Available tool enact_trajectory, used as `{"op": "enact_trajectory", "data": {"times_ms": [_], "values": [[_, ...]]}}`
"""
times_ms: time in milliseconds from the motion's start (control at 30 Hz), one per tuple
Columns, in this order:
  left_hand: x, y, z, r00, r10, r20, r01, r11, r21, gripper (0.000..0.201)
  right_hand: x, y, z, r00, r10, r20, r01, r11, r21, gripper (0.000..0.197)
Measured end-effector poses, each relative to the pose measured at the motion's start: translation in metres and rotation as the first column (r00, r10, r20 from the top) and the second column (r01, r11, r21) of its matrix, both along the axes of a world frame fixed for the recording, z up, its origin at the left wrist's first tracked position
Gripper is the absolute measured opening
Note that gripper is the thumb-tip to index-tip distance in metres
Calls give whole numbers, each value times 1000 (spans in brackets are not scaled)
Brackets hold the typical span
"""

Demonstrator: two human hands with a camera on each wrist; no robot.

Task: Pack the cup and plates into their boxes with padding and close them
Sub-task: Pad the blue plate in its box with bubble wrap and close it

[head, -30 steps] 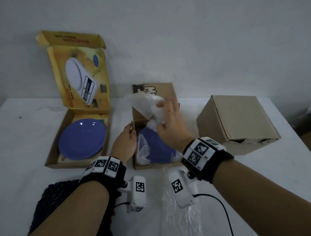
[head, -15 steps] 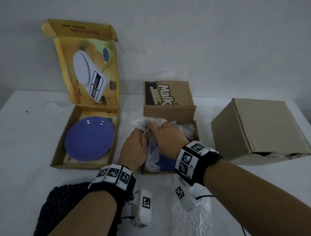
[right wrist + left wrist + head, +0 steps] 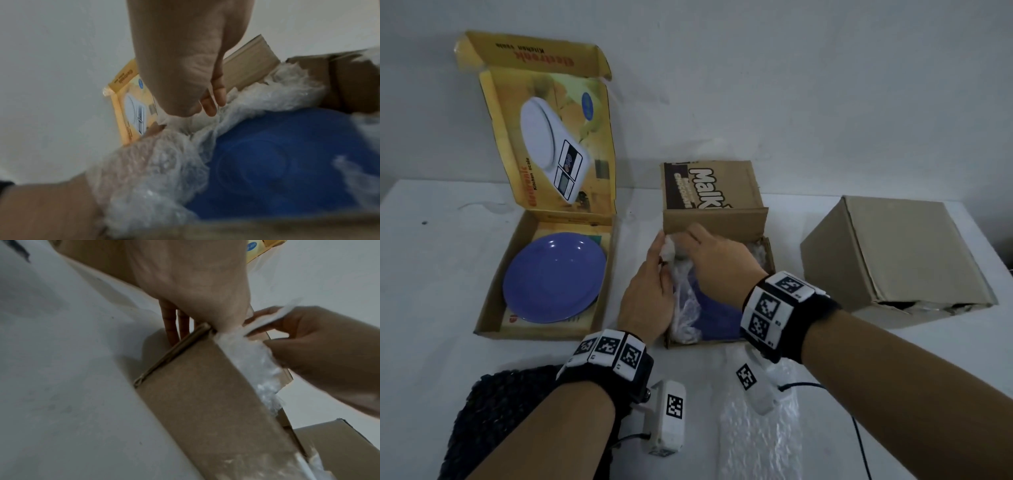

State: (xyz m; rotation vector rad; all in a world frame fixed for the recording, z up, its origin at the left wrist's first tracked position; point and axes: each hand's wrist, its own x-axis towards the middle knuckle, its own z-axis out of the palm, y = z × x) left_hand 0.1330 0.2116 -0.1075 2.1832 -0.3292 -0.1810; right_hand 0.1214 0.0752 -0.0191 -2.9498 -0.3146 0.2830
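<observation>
A blue plate [image 3: 719, 318] lies in the open brown middle box [image 3: 722, 341], on bubble wrap [image 3: 685, 301] that bunches up along the box's left and far sides. My right hand [image 3: 688, 240] reaches over the plate [image 3: 277, 162] and pinches a white edge of the wrap [image 3: 252, 356] at the far left corner. My left hand [image 3: 659, 253] holds the box's left wall, fingers [image 3: 174, 324] straight down the outside and thumb at the rim by the wrap. A second blue plate [image 3: 554, 277] lies bare in the open yellow box [image 3: 489, 308] on the left.
A shut brown carton [image 3: 893, 257] stands at the right. A loose sheet of bubble wrap [image 3: 756, 428] lies on the white table in front of the middle box. A dark knitted cloth [image 3: 493, 411] is at the near left. The middle box's lid [image 3: 709, 186] stands up behind.
My right hand brought the wrap down from above the box and now pinches it at the far left corner. My left hand slid farther along the left wall.
</observation>
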Motion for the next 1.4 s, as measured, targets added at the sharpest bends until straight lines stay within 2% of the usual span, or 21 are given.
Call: {"op": "enact_trajectory", "data": {"times_ms": [67, 133, 267, 467, 667, 800, 900, 967, 1033, 1133, 1300, 1367, 1400], "values": [[0, 1, 0, 1000, -11, 27, 11, 1000, -11, 54, -5, -1, -5, 998, 46, -51, -53, 991, -126, 55], [-1, 1, -1, 998, -22, 62, 24, 1000, -19, 53, -8, -1, -11, 994, 86, -62, -98, 967, -234, 51], [2, 3, -3, 996, -30, 83, 30, 1000, -4, 55, 3, 8, -11, 989, 81, -124, -115, 946, -303, 41], [3, 4, 0, 999, -42, 26, 41, 999, 25, 56, 22, 21, -11, 971, 95, -221, -157, 947, -282, 32], [9, 5, 2, 996, -84, 11, 84, 995, 47, 56, 20, -1, -3, 995, 54, -85, -65, 990, -126, 35], [9, 3, 2, 997, -80, 14, 80, 996, 36, 56, 16, 3, -13, 987, 128, -93, -144, 969, -199, 31], [6, 1, -1, 998, -57, 24, 56, 998, 10, 57, 20, 4, -18, 985, 110, -134, -126, 985, -117, 28], [7, 1, -3, 998, -51, 22, 50, 998, 38, 59, 21, -1, -15, 990, 102, -95, -112, 988, -110, 28], [8, 1, -3, 998, -62, 12, 61, 997, 53, 60, 17, -6, -10, 999, 25, -40, -28, 996, -81, 31], [8, 1, 0, 996, -84, 2, 84, 995, 58, 60, 8, -7, -6, 997, -4, -74, -8, 988, -151, 31], [10, 3, 2, 995, -103, -15, 104, 993, 58, 59, 12, 5, -15, 994, 72, -84, -91, 965, -246, 27], [11, 3, 1, 994, -107, -28, 108, 992, 65, 59, 16, 4, -16, 991, 34, -133, -58, 982, -181, 26], [11, 2, 1, 995, -100, -18, 101, 991, 82, 58, 16, -1, -13, 989, -22, -148, 8, 995, -97, 27]]}}
